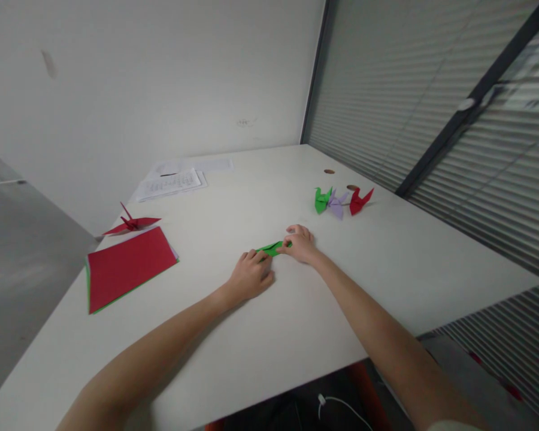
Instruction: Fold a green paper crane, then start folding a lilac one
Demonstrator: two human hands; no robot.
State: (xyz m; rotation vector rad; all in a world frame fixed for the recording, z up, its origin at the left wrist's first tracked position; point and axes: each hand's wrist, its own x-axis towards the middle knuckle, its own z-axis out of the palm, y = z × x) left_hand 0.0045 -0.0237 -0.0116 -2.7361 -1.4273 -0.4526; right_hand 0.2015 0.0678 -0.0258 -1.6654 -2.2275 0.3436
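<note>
A narrow strip of folded green origami paper (272,248) lies on the white table in front of me, with a raised fold along its upper edge. At its left end my left hand (251,274) is closed, fingers curled over the paper and holding it against the tabletop. My right hand (300,244) pinches the opposite end between thumb and index finger, its other fingers bent above. Fingers hide both ends of the paper.
To the left, a red paper crane (135,224) sits behind a stack of coloured sheets (132,266), red on top. Green (322,202), lilac (336,205) and red (358,202) folded birds stand at the back right. Printed papers (170,183) lie far left; blinds (386,114) border the right.
</note>
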